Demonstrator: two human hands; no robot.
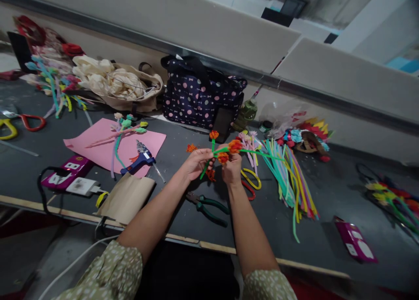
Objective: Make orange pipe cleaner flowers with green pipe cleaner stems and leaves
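My left hand (197,161) pinches the green stems of pipe cleaner flowers with fuzzy orange heads; one orange flower (214,135) stands up above its fingertips. Close beside it, my right hand (231,171) is closed on another pipe cleaner flower (235,146), whose green stem points off to the right. More orange heads show between and just beyond the hands, one of them (191,148) behind the left hand. On the table below lie green-handled pliers (209,207). Scissors with yellow and red handles (251,180) rest by my right wrist.
A bundle of coloured pipe cleaners (291,177) lies to the right. Leftward are a pink sheet (98,136), a blue glue gun (142,156), a brown paper piece (131,197) and a purple power strip (67,173). A dotted bag (199,92) and phone (223,123) stand behind.
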